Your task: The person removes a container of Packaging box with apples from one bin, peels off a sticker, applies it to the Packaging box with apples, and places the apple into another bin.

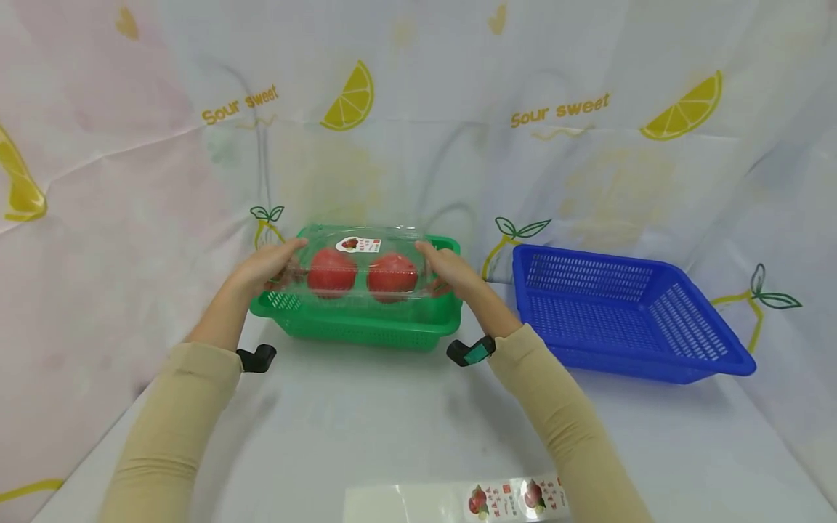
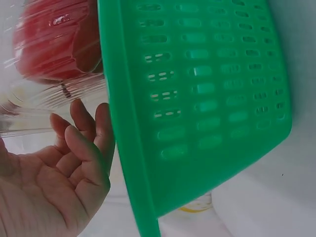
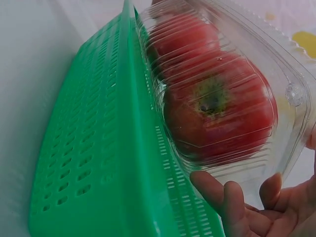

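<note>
Both hands hold a clear plastic clamshell box (image 1: 360, 287) by its two ends, over the green basket (image 1: 366, 333). Inside lie two round red fruits that look like tomatoes, the left fruit (image 1: 332, 273) beside the right fruit (image 1: 392, 277). A white fruit label (image 1: 366, 245) is on the lid. My left hand (image 1: 269, 264) has its thumb on top of the left end and its fingers lower down. At the right end my right hand (image 1: 453, 271) grips the same way. In the right wrist view, curled fingers (image 3: 234, 207) support the box's lower edge, close to the basket rim.
A blue basket (image 1: 621, 312) stands on the table's right side. At the front edge lies a label strip (image 1: 451, 501) printed with red fruit, partly covered by the right sleeve (image 1: 562, 414). Behind the baskets hangs a lemon-print cloth (image 1: 431, 167).
</note>
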`<state>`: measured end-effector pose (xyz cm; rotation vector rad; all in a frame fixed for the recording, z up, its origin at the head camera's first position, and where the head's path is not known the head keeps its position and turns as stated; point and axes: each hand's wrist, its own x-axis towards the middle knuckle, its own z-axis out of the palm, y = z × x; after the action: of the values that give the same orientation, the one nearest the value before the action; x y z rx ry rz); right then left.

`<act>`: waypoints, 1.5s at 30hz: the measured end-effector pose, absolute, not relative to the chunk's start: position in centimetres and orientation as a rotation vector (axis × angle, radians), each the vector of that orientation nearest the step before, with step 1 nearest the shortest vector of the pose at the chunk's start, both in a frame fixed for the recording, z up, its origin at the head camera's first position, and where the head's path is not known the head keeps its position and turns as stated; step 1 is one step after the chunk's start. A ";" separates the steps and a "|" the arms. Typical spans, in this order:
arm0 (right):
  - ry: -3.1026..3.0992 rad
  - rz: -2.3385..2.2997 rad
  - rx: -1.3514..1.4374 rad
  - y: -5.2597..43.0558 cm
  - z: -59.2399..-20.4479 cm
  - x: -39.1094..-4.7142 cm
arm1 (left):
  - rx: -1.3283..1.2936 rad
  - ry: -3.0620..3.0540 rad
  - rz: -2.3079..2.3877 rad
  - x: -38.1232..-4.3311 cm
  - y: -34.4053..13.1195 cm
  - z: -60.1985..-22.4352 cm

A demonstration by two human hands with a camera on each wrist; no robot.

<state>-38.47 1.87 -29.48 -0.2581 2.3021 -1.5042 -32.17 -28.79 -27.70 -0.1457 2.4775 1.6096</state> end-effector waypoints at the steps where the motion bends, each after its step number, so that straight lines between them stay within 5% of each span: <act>1: 2.302 -1.507 -0.255 1.8 -29.6 -38.6 | -0.160 2.479 1.611 -32.3 -28.8 -27.8; 45: 2.367 -1.281 -0.178 -1.0 -32.9 -41.3 | -0.327 2.574 1.348 -35.1 -28.6 -31.1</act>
<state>-41.28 -1.02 -32.88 -0.1782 2.3667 -1.2810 -35.10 -28.63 -31.13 -0.3273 2.5740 1.3485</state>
